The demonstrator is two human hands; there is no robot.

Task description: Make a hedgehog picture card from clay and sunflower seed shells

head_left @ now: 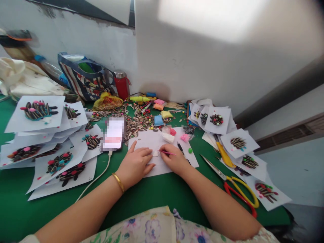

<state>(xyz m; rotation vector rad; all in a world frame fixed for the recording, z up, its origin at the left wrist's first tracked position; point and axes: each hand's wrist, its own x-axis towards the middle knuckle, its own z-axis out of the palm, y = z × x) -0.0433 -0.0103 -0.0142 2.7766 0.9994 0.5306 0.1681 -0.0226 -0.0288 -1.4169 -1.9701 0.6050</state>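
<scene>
My left hand [135,165], with a gold bangle at the wrist, lies on a white paper sheet [141,140], fingers stretched out. Its fingertips are beside a small flat white piece [155,153], apparently of modelling clay. My right hand [174,160] pinches a thin pink stick-like tool [169,153], whose tip is at the white piece. Just beyond the right hand are a white lump in a bag [168,137], pink clay [185,137], a black pen [180,147] and a green clay lump [190,150].
Papers with seed-covered hedgehog shapes lie at left [37,111] and right [238,143]. A phone [113,135] on a cable, scattered striped seeds [139,118], clay packets [158,120], scissors [227,179], a yellow-handled cutter [224,153], a red flask [122,84] and a bag [83,77] surround the sheet.
</scene>
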